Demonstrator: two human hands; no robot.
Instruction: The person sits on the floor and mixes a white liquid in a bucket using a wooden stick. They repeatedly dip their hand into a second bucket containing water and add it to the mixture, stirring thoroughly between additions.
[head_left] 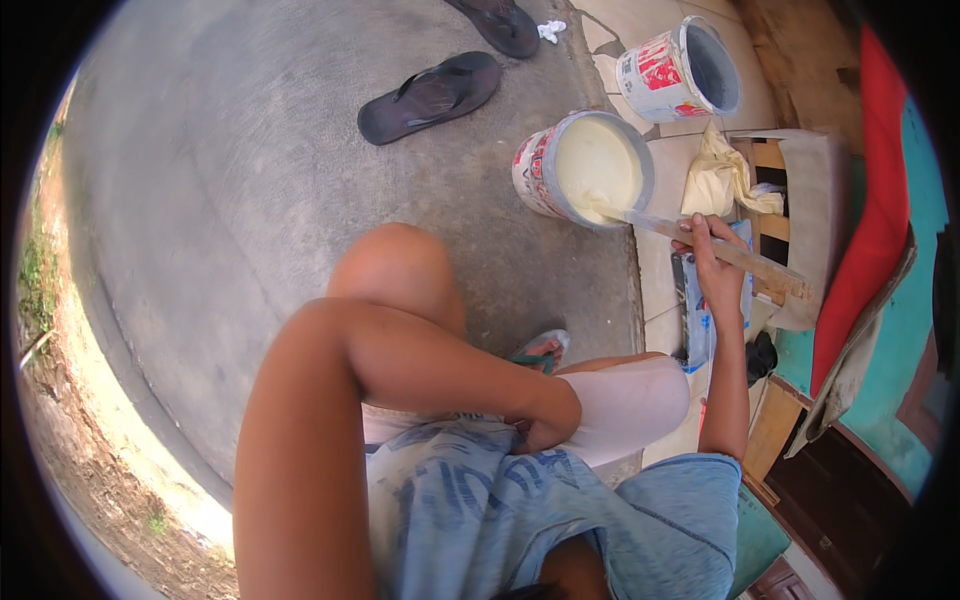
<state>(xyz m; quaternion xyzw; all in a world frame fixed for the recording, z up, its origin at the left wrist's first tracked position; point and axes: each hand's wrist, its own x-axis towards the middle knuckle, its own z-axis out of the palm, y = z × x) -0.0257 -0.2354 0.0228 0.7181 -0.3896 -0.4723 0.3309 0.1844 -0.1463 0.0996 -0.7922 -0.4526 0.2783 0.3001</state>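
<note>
My right hand (712, 262) is closed around a long wooden stick (757, 268). The stick's far end is coated pale and dips into thick cream-coloured liquid (598, 162), which looks like paint. A white bucket with red markings (537, 172) holds this liquid and stands on the concrete, by the tile edge. Bent across my lap is my left arm, its hand (546, 430) resting against my shirt near the thigh. The left fingers are mostly tucked out of sight.
Behind the paint bucket stands a second bucket (655, 72), tilted in view. Dark flip-flops (430, 98) lie on the concrete (220, 150). To the right are a crumpled yellowish bag (712, 172), a blue-edged tray-like object (693, 318) and a red cloth (868, 220).
</note>
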